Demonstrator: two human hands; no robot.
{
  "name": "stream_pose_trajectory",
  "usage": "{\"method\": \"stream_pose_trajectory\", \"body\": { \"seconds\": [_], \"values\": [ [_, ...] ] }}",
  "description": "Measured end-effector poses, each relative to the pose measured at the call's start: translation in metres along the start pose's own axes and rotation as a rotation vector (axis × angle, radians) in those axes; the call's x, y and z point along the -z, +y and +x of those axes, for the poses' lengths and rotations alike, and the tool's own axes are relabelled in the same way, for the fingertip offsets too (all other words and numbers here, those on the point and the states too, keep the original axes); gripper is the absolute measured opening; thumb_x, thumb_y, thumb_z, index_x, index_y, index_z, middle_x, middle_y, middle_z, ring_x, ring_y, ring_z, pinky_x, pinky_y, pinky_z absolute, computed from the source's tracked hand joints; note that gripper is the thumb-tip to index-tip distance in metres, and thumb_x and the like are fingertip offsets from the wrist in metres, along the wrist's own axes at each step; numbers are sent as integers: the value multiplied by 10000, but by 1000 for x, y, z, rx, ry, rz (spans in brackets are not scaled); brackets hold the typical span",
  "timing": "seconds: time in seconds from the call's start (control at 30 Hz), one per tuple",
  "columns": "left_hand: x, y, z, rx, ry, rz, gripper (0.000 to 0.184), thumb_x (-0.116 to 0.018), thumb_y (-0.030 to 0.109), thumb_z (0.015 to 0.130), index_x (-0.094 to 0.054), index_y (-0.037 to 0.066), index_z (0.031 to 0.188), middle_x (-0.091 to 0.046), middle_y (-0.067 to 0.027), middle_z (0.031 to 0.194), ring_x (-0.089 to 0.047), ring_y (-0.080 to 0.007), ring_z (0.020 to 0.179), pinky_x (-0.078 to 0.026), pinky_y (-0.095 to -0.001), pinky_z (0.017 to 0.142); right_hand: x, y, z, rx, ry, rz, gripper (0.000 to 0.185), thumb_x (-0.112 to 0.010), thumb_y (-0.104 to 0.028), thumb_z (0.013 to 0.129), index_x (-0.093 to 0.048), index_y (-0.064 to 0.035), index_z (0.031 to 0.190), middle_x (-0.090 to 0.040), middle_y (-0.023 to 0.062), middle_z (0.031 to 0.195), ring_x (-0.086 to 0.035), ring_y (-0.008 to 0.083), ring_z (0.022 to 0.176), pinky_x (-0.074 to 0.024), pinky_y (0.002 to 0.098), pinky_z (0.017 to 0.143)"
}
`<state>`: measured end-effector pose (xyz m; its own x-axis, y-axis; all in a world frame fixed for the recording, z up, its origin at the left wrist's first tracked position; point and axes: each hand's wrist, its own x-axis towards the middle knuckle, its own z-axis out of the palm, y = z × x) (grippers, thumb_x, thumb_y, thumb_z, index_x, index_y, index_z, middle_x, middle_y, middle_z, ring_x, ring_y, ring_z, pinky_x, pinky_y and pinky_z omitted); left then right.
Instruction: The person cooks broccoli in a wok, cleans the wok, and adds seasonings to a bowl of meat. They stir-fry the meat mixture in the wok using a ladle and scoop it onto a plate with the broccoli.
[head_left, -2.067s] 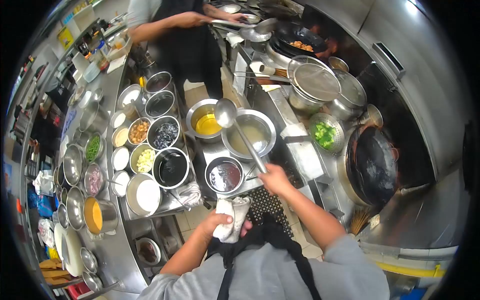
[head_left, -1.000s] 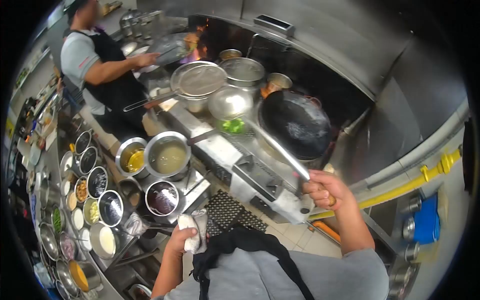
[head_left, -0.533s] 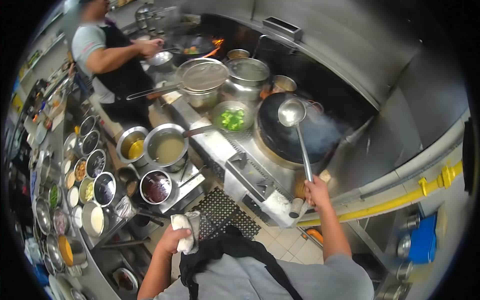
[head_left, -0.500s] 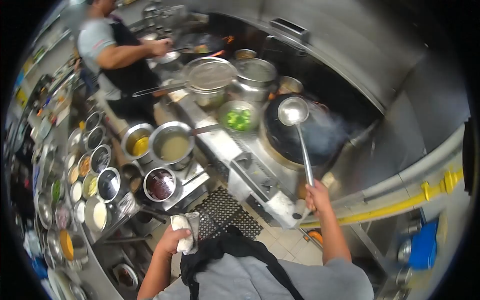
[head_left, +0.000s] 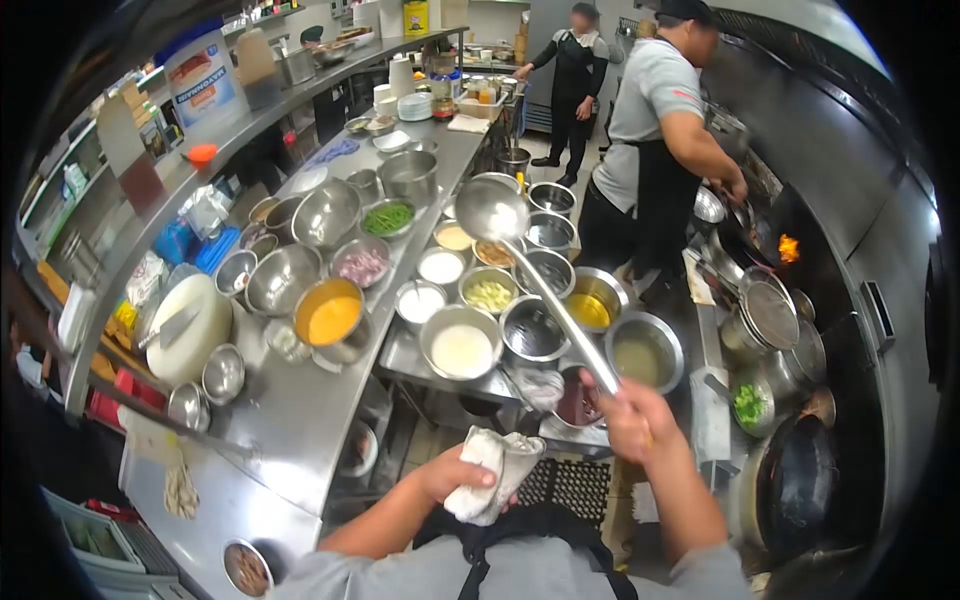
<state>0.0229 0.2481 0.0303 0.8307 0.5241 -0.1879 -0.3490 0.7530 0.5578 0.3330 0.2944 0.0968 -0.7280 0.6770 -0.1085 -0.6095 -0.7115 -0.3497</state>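
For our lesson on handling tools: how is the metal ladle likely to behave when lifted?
The ladle should feel stiff, since its handle looks straight. It may tip downward, as the wide bowl sits far from the right hand. Its shiny metal could be slippery.

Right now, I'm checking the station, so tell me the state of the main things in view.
Ladle: raised, held in the right grip
White cloth: bunched, held in the left grip
Orange sauce pot: uncovered, partly full
Green beans: piled, uncovered
Broccoli: uncovered
Knife: lying on the round white board
Far flame: burning
Black wok: contents unclear
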Motion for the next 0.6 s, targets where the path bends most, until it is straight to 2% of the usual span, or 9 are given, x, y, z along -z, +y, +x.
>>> {"method": "stream_pose_trajectory", "body": {
  "seconds": [0.07, 0.1, 0.13, 0.17, 0.23, 0.27, 0.37, 0.43, 0.6],
  "values": [
    [25, 39, -31, -67, 14, 40, 608, -749, 166, 698, -502, -74, 1199, -650, -237, 965, -675, -334, 853, -567, -440, 751, -8, -32, 117, -81, 98, 34, 351, -450, -153, 952, -457, -66, 1292, -412, -14, 557, -364, 65, 341, -335, 232, 284],
    [48, 47, -43, -129, 46, 53, 620, -751, 163, 692, -498, -70, 1207, -650, -234, 962, -673, -331, 861, -566, -437, 754, -8, -49, 173, -60, 140, -125, 302, -472, -170, 950, -497, -79, 1237, -422, -29, 574, -361, 56, 342, -331, 220, 289],
    [65, 60, -59, -150, 86, 74, 623, -750, 164, 691, -494, -72, 1209, -649, -232, 960, -672, -330, 861, -565, -435, 755, -3, -66, 229, -129, 63, -188, 222, -485, -183, 951, -533, -96, 1149, -408, -50, 563, -351, 51, 340, -327, 204, 300],
    [80, 74, -77, -178, 128, 92, 627, -750, 164, 691, -491, -73, 1210, -648, -230, 958, -670, -329, 862, -565, -433, 756, -28, -71, 281, -75, 259, -287, 121, -496, -191, 951, -536, -88, 999, -384, -68, 528, -346, 49, 350, -319, 192, 311],
    [106, 89, -108, -251, 209, 27, 645, -747, 175, 698, -473, -89, 1219, -645, -242, 947, -671, -329, 859, -563, -441, 753, -31, -89, 370, -30, 362, -577, 233, -534, -153, 932, -458, -81, 724, -413, -49, 538, -353, 43, 390, -295, 205, 332],
    [122, 95, -122, -281, 194, 3, 644, -744, 176, 699, -472, -89, 1219, -646, -246, 946, -670, -333, 856, -561, -444, 748, -33, -87, 409, 108, 483, -745, 247, -556, -110, 910, -460, -74, 685, -413, -19, 534, -360, 59, 397, -303, 216, 351],
    [161, 103, -156, -321, 198, -61, 636, -741, 179, 702, -473, -87, 1215, -647, -249, 945, -666, -343, 847, -557, -451, 743, -24, -86, 482, 159, 683, -1021, 204, -577, -75, 864, -504, -40, 676, -471, 44, 545, -411, 135, 401, -332, 283, 361],
    [178, 105, -174, -344, 220, -104, 630, -739, 181, 705, -475, -84, 1211, -648, -249, 946, -664, -349, 842, -554, -456, 742, -24, -82, 504, 144, 735, -1175, 173, -575, -63, 866, -504, -60, 708, -478, 29, 584, -409, 115, 423, -328, 262, 364],
    [199, 114, -189, -362, 238, -190, 587, -719, 169, 727, -484, -79, 1204, -645, -257, 947, -660, -374, 851, -543, -476, 765, -25, -75, 529, 126, 803, -1202, 208, -617, -39, 838, -503, -26, 664, -487, 78, 552, -442, 167, 397, -342, 315, 346]
  ]
}}
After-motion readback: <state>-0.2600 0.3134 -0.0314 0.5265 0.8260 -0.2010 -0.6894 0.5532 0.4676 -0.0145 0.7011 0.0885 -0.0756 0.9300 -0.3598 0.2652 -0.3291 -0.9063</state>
